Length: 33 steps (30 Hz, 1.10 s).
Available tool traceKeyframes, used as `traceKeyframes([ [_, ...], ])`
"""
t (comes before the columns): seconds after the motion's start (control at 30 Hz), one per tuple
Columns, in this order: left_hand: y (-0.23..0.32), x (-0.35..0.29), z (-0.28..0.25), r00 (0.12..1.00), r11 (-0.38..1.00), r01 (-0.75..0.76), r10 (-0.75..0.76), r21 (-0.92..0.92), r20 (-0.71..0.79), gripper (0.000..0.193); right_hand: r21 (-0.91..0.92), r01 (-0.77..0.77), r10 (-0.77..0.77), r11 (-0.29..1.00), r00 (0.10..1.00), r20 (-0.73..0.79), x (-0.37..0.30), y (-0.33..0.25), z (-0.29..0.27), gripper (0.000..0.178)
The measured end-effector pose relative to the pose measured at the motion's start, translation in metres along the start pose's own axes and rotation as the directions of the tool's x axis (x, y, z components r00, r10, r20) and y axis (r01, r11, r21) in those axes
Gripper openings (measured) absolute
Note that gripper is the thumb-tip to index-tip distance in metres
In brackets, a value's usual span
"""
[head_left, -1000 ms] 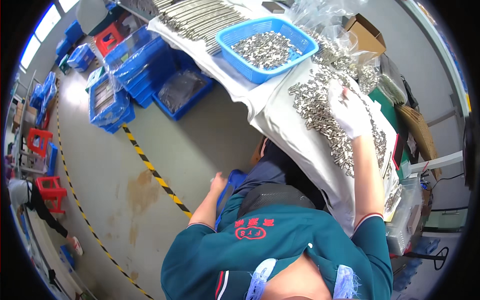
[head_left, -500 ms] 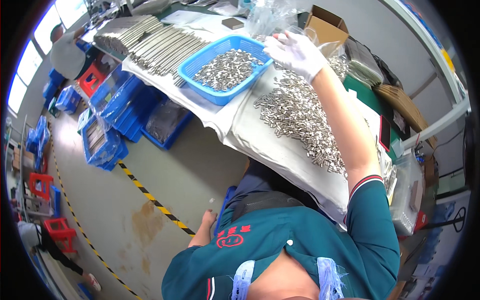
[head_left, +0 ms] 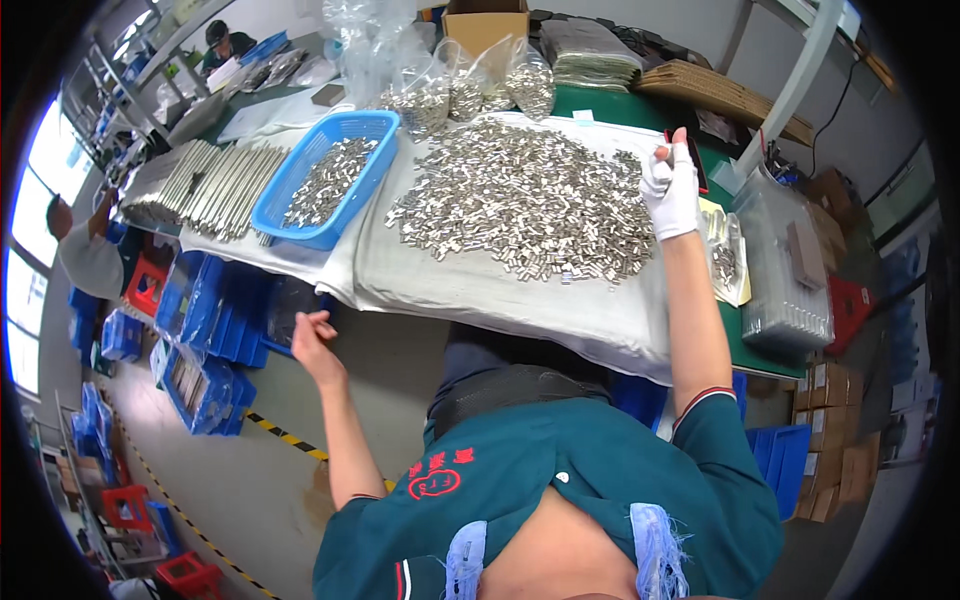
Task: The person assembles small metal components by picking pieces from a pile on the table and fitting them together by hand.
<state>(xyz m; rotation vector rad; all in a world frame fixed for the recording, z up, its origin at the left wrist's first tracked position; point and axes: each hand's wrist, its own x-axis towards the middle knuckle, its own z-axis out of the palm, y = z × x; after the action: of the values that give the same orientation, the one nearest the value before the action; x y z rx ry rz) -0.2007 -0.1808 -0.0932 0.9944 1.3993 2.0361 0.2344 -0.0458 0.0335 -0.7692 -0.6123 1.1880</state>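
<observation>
My right hand (head_left: 672, 190), in a white glove with bare fingertips, is raised at the right edge of a wide heap of small silvery metal pieces (head_left: 530, 200). Its fingers are bent together; whatever they hold, if anything, is hidden. Behind it, partly covered, lies a dark phone with a red edge (head_left: 699, 165). My left hand (head_left: 316, 345) is bare and held in front of the table edge, fingers loosely bent and apart, with nothing in it. A blue plastic basket (head_left: 385, 128) containing more metal pieces stands on the white cloth (head_left: 380, 270), left of the heap.
Long metal rods (head_left: 215, 190) lie left of the basket. Plastic bags of pieces (head_left: 530, 85) and a cardboard box (head_left: 485, 25) stand behind the heap. Clear plastic trays (head_left: 785, 270) are at the right. Blue crates (head_left: 225, 310) stand below, left; a person (head_left: 90, 250) is beyond them.
My right hand has moved from the basket's rim to the heap's right edge, its fingers now more bent. My left hand has risen toward the table edge. The view has swung right.
</observation>
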Motion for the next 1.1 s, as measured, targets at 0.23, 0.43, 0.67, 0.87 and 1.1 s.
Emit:
traceKeyframes([
  [0.23,0.074,0.017,0.130,0.711,0.839,-0.431,0.089,0.333,0.698,0.011,-0.682,0.381,-0.289,0.624,0.924,0.251,-0.025,0.034,-0.022,0.022],
  [0.43,0.042,0.010,0.203,0.412,0.317,-0.854,-0.071,0.412,0.908,0.022,-0.728,0.674,-0.289,0.122,0.726,0.624,-0.041,0.045,-0.004,0.021],
  [0.67,0.008,0.003,0.263,0.251,0.430,-0.888,0.157,0.163,0.955,0.012,-0.693,0.715,-0.049,-0.094,0.692,0.720,-0.050,0.059,0.002,0.023],
  [0.87,0.010,0.014,0.316,0.234,0.614,-0.783,0.139,0.102,0.962,0.013,-0.738,0.663,-0.070,-0.125,0.736,0.673,-0.042,0.058,-0.004,0.021],
  [1.1,-0.011,0.009,0.310,0.517,0.992,-0.124,0.073,-0.010,0.853,0.020,-0.753,0.097,0.075,0.651,0.979,0.191,-0.025,0.046,0.003,0.028],
])
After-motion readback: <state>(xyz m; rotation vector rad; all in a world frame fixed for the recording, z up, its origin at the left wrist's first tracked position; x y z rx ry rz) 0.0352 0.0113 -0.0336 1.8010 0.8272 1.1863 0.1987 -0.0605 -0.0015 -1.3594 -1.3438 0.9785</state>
